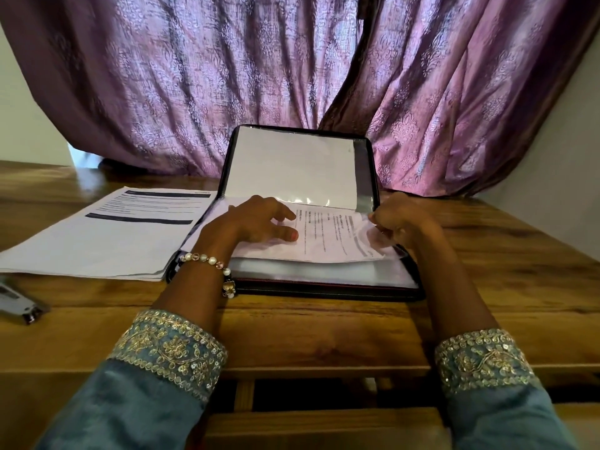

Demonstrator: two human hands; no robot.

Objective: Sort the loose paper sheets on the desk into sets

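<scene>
A black zip folder lies open in the middle of the wooden desk, its lid with a clear sleeve leaning up against the curtain. A printed sheet lies sideways on the folder's plastic sleeves. My left hand rests on the sheet's left part with the fingers spread. My right hand has curled fingers that pinch the sheet's right edge together with a clear sleeve. A stack of printed sheets lies flat on the desk to the left of the folder.
A grey stapler lies at the desk's left edge. A purple curtain hangs along the back of the desk. The wooden desk has a slatted front edge near my sleeves.
</scene>
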